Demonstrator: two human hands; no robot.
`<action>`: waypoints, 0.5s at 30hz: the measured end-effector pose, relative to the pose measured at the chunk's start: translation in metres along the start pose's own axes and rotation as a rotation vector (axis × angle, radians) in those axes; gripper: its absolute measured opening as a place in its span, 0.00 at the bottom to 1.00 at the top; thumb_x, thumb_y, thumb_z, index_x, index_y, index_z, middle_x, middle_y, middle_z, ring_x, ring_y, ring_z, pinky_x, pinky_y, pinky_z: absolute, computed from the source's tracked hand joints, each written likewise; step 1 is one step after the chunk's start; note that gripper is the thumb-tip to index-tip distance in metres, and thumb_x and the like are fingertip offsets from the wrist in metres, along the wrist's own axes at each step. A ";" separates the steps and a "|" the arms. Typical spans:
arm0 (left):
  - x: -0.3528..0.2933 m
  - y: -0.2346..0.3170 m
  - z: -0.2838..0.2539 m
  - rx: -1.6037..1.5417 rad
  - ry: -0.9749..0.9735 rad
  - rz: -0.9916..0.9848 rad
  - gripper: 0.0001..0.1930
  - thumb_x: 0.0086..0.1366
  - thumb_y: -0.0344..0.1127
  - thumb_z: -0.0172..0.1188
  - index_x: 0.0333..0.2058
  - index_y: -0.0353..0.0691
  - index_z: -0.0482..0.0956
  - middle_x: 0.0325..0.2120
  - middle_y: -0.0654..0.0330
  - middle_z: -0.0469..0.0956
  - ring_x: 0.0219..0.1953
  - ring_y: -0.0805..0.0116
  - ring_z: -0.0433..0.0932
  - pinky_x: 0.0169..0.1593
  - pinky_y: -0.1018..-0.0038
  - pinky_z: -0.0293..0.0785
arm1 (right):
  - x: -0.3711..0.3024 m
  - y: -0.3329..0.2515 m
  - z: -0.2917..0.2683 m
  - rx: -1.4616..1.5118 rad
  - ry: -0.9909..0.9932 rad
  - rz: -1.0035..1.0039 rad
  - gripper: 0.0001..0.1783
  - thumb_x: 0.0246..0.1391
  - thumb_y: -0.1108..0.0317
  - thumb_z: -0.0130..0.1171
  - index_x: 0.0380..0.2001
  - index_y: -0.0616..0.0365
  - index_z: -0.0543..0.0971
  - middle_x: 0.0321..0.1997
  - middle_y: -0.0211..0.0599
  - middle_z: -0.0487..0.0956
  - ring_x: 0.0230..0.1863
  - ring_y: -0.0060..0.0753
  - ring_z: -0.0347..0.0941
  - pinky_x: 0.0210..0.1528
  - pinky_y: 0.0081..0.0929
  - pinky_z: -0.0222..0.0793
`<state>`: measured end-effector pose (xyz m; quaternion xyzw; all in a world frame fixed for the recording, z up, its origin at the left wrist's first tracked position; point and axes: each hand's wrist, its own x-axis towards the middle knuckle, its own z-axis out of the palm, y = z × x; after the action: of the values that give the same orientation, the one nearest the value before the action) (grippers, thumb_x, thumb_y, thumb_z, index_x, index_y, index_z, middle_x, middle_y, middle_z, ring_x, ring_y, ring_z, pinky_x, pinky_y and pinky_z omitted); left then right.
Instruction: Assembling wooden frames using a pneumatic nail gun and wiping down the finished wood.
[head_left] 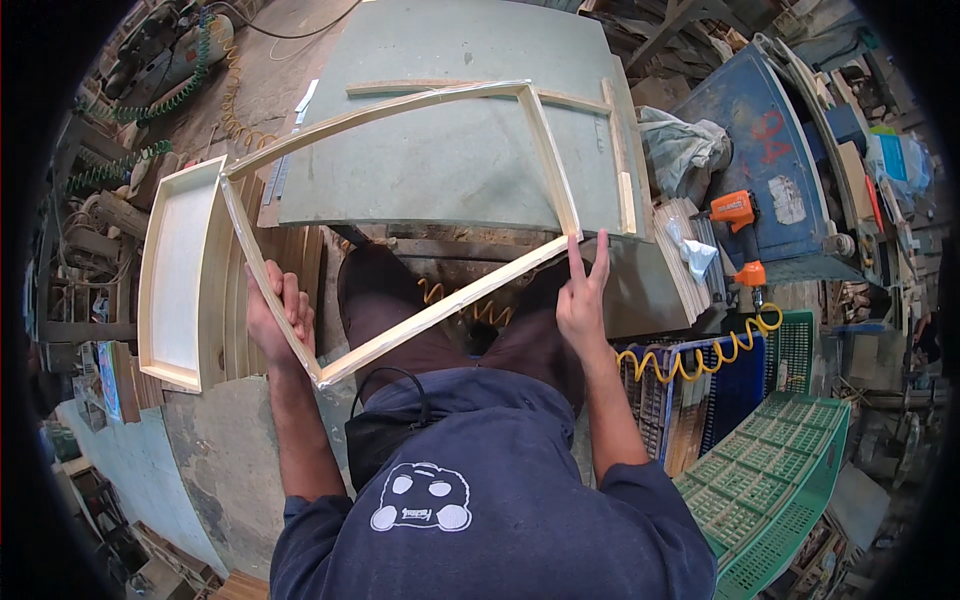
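Note:
A rectangular frame of pale wooden strips (pixel 447 309) is held up tilted above my lap, its far part over the grey-green tabletop (pixel 430 150). White streaks run along its edges and corners. My left hand (pixel 275 312) is closed around the frame's left strip, close to the near corner. At the right corner, my right hand (pixel 583 305) has two fingers stretched out and apart, one of them touching the wood. Its other fingers are bent, and nothing shows in them.
Wooden strips (pixel 625 200) border the tabletop's far and right sides. Shallow wooden trays with a white-bottomed one (pixel 180 280) on show stand at my left. At right are an orange air tool (pixel 735 210), a yellow coiled hose (pixel 740 352) and green plastic crates (pixel 765 480).

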<state>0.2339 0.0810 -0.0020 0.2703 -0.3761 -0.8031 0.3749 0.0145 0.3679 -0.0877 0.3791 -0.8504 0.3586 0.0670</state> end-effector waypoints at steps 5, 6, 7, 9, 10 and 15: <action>-0.001 0.002 0.007 0.027 0.005 0.011 0.21 0.72 0.52 0.33 0.23 0.47 0.58 0.08 0.70 0.52 0.04 0.82 0.46 0.06 0.86 0.46 | -0.024 -0.029 0.006 0.016 -0.199 -0.075 0.44 0.39 0.84 0.46 0.65 0.49 0.57 0.71 0.59 0.37 0.71 0.65 0.31 0.69 0.52 0.31; -0.001 0.003 0.008 0.037 -0.008 0.018 0.21 0.72 0.52 0.33 0.23 0.47 0.58 0.08 0.70 0.53 0.05 0.82 0.47 0.06 0.86 0.46 | -0.027 -0.033 0.005 -0.013 -0.197 -0.120 0.44 0.40 0.84 0.46 0.65 0.48 0.57 0.71 0.59 0.37 0.71 0.65 0.31 0.69 0.52 0.31; -0.003 0.004 0.009 0.048 -0.022 0.022 0.21 0.72 0.52 0.33 0.23 0.47 0.58 0.08 0.70 0.53 0.05 0.82 0.47 0.06 0.86 0.46 | -0.031 -0.037 0.003 -0.043 -0.196 -0.161 0.44 0.40 0.84 0.46 0.65 0.48 0.58 0.71 0.59 0.37 0.71 0.65 0.31 0.69 0.52 0.30; -0.006 0.005 0.009 0.039 -0.024 0.023 0.21 0.72 0.52 0.33 0.23 0.47 0.58 0.08 0.70 0.53 0.05 0.82 0.47 0.06 0.86 0.47 | -0.016 -0.032 -0.002 -0.009 -0.110 -0.068 0.43 0.42 0.84 0.46 0.65 0.48 0.57 0.71 0.59 0.37 0.71 0.65 0.30 0.69 0.54 0.30; -0.006 0.006 0.010 0.046 -0.035 0.034 0.21 0.72 0.52 0.33 0.23 0.47 0.58 0.08 0.70 0.53 0.05 0.82 0.47 0.07 0.86 0.47 | -0.008 -0.024 0.002 -0.004 -0.044 -0.033 0.43 0.42 0.83 0.47 0.66 0.50 0.56 0.71 0.60 0.37 0.71 0.66 0.30 0.69 0.54 0.30; -0.008 0.008 0.012 0.035 -0.033 0.022 0.22 0.72 0.53 0.33 0.22 0.47 0.58 0.08 0.70 0.53 0.05 0.82 0.47 0.07 0.85 0.48 | -0.030 -0.045 0.014 0.011 -0.187 -0.126 0.43 0.41 0.84 0.47 0.65 0.49 0.58 0.71 0.58 0.37 0.71 0.65 0.29 0.67 0.60 0.28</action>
<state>0.2326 0.0886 0.0129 0.2594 -0.3991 -0.7966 0.3726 0.0685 0.3562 -0.0841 0.4641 -0.8253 0.3216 0.0079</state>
